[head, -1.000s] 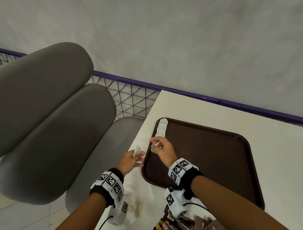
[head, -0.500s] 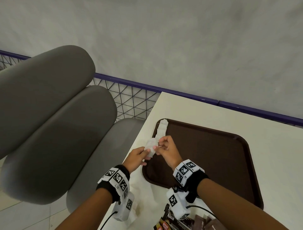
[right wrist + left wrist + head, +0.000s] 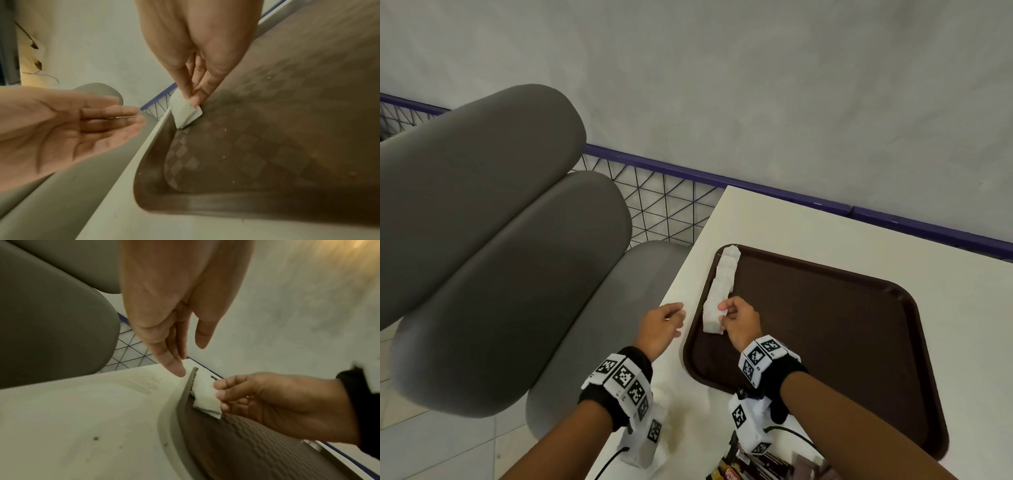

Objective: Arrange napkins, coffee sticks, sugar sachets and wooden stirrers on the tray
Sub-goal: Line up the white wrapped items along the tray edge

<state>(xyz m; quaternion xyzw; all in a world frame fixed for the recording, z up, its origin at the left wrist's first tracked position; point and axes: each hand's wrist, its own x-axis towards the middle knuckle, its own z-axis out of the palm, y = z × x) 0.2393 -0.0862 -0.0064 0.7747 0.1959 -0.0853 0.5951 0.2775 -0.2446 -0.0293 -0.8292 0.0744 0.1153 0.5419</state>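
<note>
A dark brown tray [image 3: 842,325] lies on the white table [image 3: 774,222]. Along its left rim runs a row of folded white napkins [image 3: 726,270]. My right hand [image 3: 736,315] pinches the nearest napkin [image 3: 711,317] by its edge at the near end of that row, low over the tray's left rim; the pinch shows clearly in the right wrist view [image 3: 185,110] and the left wrist view [image 3: 205,395]. My left hand [image 3: 664,323] hovers just left of the tray over the table edge, fingers relaxed and empty [image 3: 82,123].
A pile of loose white napkins [image 3: 681,411] lies on the table near my left wrist. Dark coffee sticks and sachets [image 3: 753,469] sit at the bottom edge. A grey padded chair [image 3: 500,257] stands left of the table; a purple rail and grid [image 3: 671,205] run behind.
My left hand carried a napkin to the right hand, handed it over and drew back left, empty. My right hand now holds that napkin at the near end of the row.
</note>
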